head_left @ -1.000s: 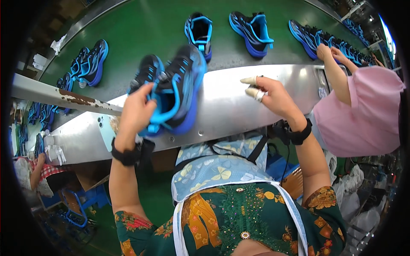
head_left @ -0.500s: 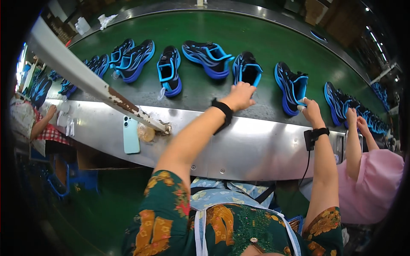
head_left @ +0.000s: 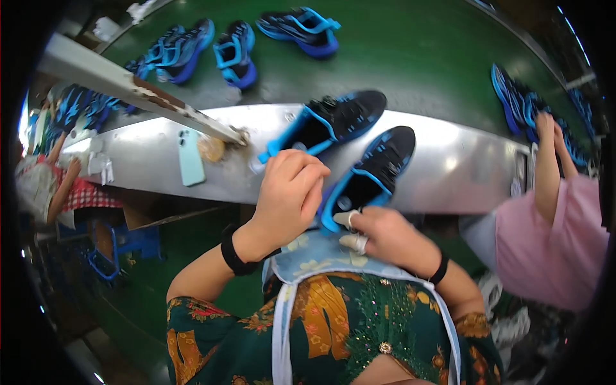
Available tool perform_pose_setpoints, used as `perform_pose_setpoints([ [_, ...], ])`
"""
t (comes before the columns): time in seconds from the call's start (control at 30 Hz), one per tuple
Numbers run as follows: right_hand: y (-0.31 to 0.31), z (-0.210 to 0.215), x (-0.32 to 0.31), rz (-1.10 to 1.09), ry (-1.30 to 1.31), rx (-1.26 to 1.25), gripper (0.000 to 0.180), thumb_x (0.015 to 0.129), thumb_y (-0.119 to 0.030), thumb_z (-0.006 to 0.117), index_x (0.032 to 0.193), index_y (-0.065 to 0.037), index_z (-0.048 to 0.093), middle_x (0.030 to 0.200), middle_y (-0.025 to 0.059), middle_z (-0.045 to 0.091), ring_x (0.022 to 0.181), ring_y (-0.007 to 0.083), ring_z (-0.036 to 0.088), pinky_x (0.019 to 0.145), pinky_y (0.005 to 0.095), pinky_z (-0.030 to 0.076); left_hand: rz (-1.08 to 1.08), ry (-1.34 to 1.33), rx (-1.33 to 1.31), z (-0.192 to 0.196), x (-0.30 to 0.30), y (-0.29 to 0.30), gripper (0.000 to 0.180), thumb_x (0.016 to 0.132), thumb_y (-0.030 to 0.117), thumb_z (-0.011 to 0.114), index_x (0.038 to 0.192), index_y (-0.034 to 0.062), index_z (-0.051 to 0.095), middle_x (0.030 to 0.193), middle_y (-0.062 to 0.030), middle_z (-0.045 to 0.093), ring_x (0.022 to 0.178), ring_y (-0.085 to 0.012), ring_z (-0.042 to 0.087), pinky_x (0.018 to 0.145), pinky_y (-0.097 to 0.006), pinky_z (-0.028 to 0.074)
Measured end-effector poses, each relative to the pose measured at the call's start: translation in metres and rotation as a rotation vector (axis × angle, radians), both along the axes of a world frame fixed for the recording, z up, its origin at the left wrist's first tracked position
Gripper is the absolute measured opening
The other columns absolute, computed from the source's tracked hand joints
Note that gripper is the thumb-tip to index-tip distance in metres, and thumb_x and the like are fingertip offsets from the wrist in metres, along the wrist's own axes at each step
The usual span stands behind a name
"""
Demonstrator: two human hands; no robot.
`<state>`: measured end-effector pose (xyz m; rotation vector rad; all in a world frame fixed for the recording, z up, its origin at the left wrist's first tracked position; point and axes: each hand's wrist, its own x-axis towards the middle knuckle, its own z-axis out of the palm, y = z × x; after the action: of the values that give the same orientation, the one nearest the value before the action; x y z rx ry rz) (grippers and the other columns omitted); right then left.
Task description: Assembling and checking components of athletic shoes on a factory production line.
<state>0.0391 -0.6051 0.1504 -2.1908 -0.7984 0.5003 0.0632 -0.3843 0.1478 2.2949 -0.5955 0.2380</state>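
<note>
Two black sneakers with blue lining and soles lie at an angle over the metal ledge, toes pointing away to the right. My left hand (head_left: 292, 196) is by the heel end of the left sneaker (head_left: 350, 119), its fingers curled together; what they hold, if anything, is hidden. My right hand (head_left: 388, 237), with pale covers on the thumb and a finger, grips the heel collar of the right sneaker (head_left: 387, 157). That sneaker's heel reaches over the ledge's near edge, close to my apron (head_left: 308, 256).
More matching sneakers (head_left: 298, 32) stand on the green belt (head_left: 410, 45). A painted metal bar (head_left: 154, 93) slants across the left, near a mint phone (head_left: 190, 157) on the ledge (head_left: 449, 167). At the right, a co-worker's hands (head_left: 548, 128) touch other sneakers.
Two sneakers have come from the belt toward me onto the ledge. Both hands have drawn back toward my body, the right one also moving left. The view has tipped downward.
</note>
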Motion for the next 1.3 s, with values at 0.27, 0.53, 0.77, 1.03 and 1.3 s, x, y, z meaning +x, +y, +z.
perform_pose_setpoints([
  [0.27, -0.050, 0.016, 0.116, -0.158, 0.277, -0.090, 0.055, 0.075, -0.010, 0.077, 0.128, -0.011, 0.060, 0.090, 0.0062, 0.061, 0.072, 0.0147, 0.057, 0.065, 0.0315, 0.047, -0.197, 0.198, -0.123, -0.071, -0.015, -0.016, 0.008, 0.076, 0.007, 0.063, 0.084, 0.0085, 0.062, 0.083, -0.0074, 0.059, 0.080, -0.0270, 0.056, 0.074, -0.039, 0.037],
  [0.53, 0.005, -0.014, 0.111, 0.283, -0.042, -0.306, 0.062, 0.059, 0.003, 0.070, 0.117, -0.015, 0.059, 0.089, 0.0143, 0.054, 0.084, 0.0372, 0.058, 0.070, 0.0446, 0.049, 0.019, 0.070, -0.179, -0.096, -0.017, -0.021, 0.009, 0.069, 0.010, 0.062, 0.075, 0.0108, 0.056, 0.072, -0.0058, 0.053, 0.071, -0.0259, 0.053, 0.066, -0.038, 0.036],
  [0.77, 0.010, -0.010, 0.101, 0.344, -0.213, -0.356, 0.052, 0.064, 0.000, 0.067, 0.114, -0.012, 0.061, 0.077, 0.0132, 0.057, 0.073, 0.0352, 0.061, 0.064, 0.0423, 0.051, -0.043, 1.235, -0.458, -0.040, 0.012, -0.012, 0.024, 0.090, 0.029, 0.061, 0.086, 0.0056, 0.066, 0.078, -0.0060, 0.068, 0.072, -0.0170, 0.066, 0.061, -0.032, 0.044],
  [1.03, -0.010, -0.029, 0.087, -0.062, 0.179, 0.060, 0.041, 0.073, -0.009, 0.076, 0.113, -0.006, 0.067, 0.092, 0.0144, 0.067, 0.070, 0.0291, 0.059, 0.069, 0.0382, 0.047, -0.057, 1.172, -0.667, -0.072, 0.006, -0.025, 0.027, 0.094, 0.028, 0.056, 0.080, 0.0054, 0.061, 0.068, -0.0039, 0.066, 0.062, -0.0108, 0.067, 0.048, -0.025, 0.041],
  [1.3, -0.008, 0.005, 0.105, -0.028, -0.054, -0.173, 0.038, 0.074, -0.019, 0.079, 0.108, -0.007, 0.070, 0.078, 0.0102, 0.067, 0.069, 0.0251, 0.061, 0.069, 0.0364, 0.047, -0.127, 1.016, -0.596, -0.021, 0.017, 0.015, 0.022, 0.092, 0.024, 0.058, 0.087, 0.0034, 0.063, 0.074, -0.0079, 0.068, 0.065, -0.0163, 0.066, 0.058, -0.031, 0.048],
])
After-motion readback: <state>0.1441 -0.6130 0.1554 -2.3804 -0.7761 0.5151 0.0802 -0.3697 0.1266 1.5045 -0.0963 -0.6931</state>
